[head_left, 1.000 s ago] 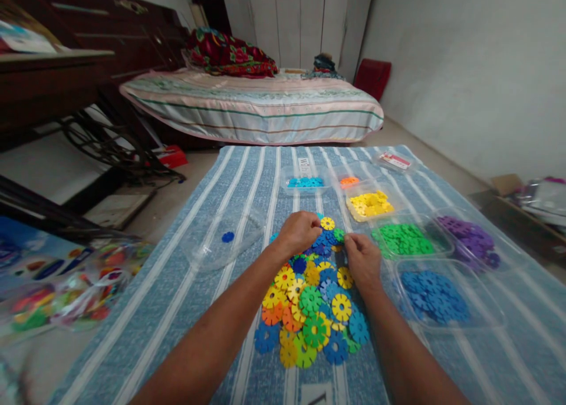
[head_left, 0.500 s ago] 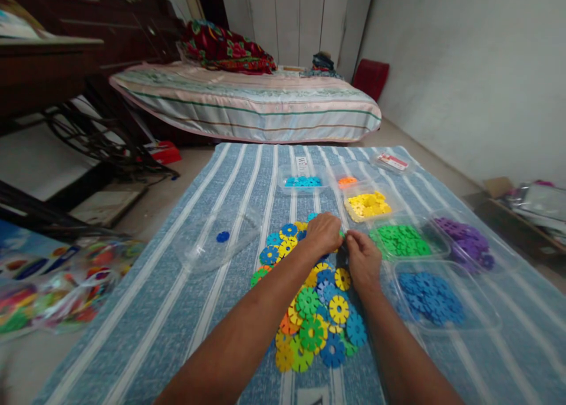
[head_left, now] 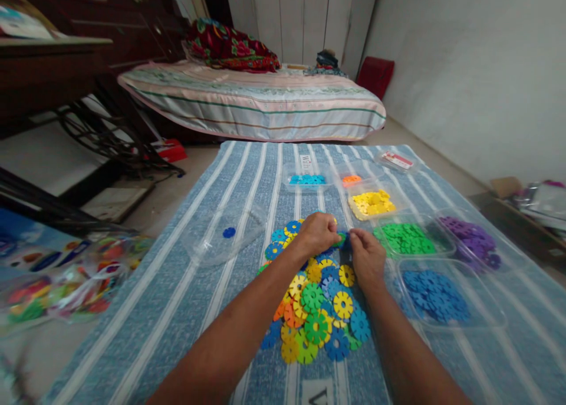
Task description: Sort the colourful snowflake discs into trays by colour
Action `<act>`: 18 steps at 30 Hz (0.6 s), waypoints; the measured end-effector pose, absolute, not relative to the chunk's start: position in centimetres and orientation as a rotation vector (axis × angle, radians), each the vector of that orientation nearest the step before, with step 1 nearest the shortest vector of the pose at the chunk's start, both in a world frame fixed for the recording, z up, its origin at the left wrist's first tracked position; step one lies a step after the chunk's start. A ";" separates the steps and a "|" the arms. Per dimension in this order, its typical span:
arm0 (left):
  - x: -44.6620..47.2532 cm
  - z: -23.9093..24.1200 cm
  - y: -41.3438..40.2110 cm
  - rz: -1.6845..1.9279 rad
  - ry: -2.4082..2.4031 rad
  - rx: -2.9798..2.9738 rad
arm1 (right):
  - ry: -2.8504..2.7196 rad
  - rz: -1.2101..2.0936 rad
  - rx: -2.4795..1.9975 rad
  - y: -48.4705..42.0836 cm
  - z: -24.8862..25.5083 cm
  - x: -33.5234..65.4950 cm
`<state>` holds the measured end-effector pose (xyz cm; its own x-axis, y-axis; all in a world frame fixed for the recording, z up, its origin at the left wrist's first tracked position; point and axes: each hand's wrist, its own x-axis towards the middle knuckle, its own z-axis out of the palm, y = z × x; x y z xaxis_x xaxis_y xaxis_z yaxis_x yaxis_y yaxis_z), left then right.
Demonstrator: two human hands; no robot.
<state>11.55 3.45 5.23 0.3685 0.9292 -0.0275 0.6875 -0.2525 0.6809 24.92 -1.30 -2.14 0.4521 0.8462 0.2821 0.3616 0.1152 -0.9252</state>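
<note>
My left hand (head_left: 317,235) is closed, reaching over the far part of a mixed pile of notched plastic building discs (head_left: 315,296). At its fingertips a green notched disc (head_left: 342,239) shows, partly hidden. My right hand (head_left: 368,259) is closed in a pinch just to the right, with a blue notched disc (head_left: 347,239) at its fingertips. The two hands nearly meet, and the discs between them overlap in view; whether they are joined I cannot tell. Yellow, green, blue and orange discs lie below my wrists.
Clear tubs hold sorted discs: light blue (head_left: 308,180), orange (head_left: 352,180), yellow (head_left: 372,203), green (head_left: 409,239), purple (head_left: 469,240) and blue (head_left: 435,296). One clear tub (head_left: 198,253) at left has a dark blue disc (head_left: 229,232). A striped cloth (head_left: 177,287) covers the table.
The view has shifted slightly, moving the scene rightward. My hands stay together over the pile's far side, and more of the green and blue discs now shows between my fingertips.
</note>
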 end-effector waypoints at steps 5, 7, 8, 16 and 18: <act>7.7 6.5 2.6 0.704 1.308 1.816 | -1.120 0.478 -1.484 -1.3 -2.0 24.8; 5.6 7.4 2.2 0.751 1.365 1.771 | -1.132 0.469 -1.477 -1.4 -2.1 24.8; 4.5 7.8 1.9 0.767 1.407 1.752 | -1.135 0.468 -1.476 -1.4 -2.2 24.9; -0.1 9.2 0.3 0.899 1.579 1.598 | -1.165 0.483 -1.483 -1.3 -2.5 25.1; 0.4 8.7 0.2 0.889 1.547 1.575 | -1.171 0.489 -1.485 -1.3 -2.5 25.1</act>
